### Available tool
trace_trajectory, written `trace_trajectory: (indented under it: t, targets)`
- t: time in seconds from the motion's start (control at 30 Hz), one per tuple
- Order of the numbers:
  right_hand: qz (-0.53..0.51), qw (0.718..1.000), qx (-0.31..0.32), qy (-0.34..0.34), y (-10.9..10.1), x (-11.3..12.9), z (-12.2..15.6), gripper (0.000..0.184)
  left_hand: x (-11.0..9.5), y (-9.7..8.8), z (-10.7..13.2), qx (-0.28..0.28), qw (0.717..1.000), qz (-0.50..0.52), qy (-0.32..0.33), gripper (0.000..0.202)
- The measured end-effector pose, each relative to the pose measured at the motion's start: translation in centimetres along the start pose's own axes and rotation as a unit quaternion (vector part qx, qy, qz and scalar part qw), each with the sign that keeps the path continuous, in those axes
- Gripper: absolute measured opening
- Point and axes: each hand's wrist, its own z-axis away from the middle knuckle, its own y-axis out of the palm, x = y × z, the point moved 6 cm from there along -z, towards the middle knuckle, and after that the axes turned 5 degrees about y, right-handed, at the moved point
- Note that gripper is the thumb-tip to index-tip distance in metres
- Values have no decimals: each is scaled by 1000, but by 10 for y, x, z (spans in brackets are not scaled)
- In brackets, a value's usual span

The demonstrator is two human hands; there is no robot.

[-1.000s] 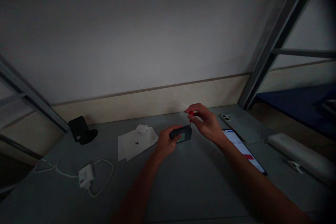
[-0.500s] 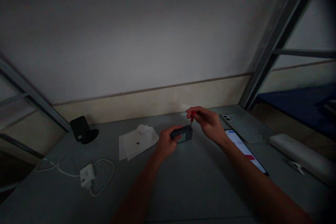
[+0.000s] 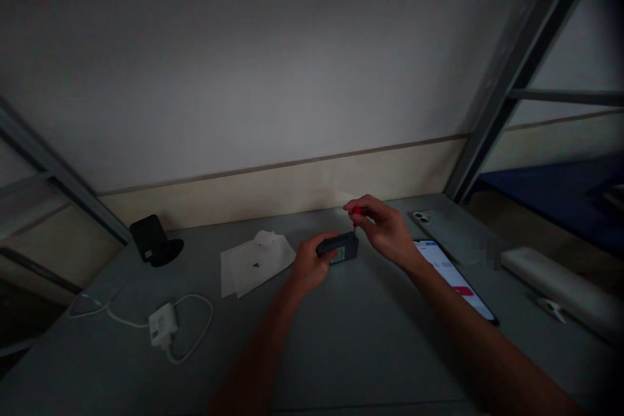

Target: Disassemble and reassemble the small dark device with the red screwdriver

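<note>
The right fingers pinch a red screwdriver, tip down at the end of the dark box beyond the left fingers, which clasp it over the desk. Work looks partway: dark bits, perhaps screws, lie on paper left of them; what remains fastened is unclear. The right fingers curl above the left.

A dark, boxy device sits mid-scene on its edge, slotted narrow side up, a greenish label on its near face. A red-handled screwdriver stands nearly upright, its thin shaft pointing down at the device's right end.
</note>
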Motion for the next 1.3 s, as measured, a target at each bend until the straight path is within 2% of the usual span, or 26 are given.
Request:
trace_trajectory:
  t: [0.17,0.33,0.47,0.63,0.9,1.1,1.3]
  targets:
    - [-38,999,25,11,2,-2,-1,19,1,0,0,5,1000,-2,-7,42]
    - [-7,1000,-5,2,-2,-2,-1,13,0,0,0,5,1000,2,5,43]
    - [-53,998,32,24,2,-4,0,21,0,0,1,5,1000,-9,2,43]
    - [-22,999,-1,24,0,-7,-1,16,-1,-1,1,0,1000,-9,-2,41]
    - [-91,994,44,50,4,-12,0,25,0,0,0,7,1000,-19,1,42]
    - [8,1000,-20,13,-1,-5,-2,16,-2,-1,0,-1,1000,-16,5,42]
    - [-87,995,32,34,0,-9,-2,24,-2,-1,0,5,1000,-10,-1,42]
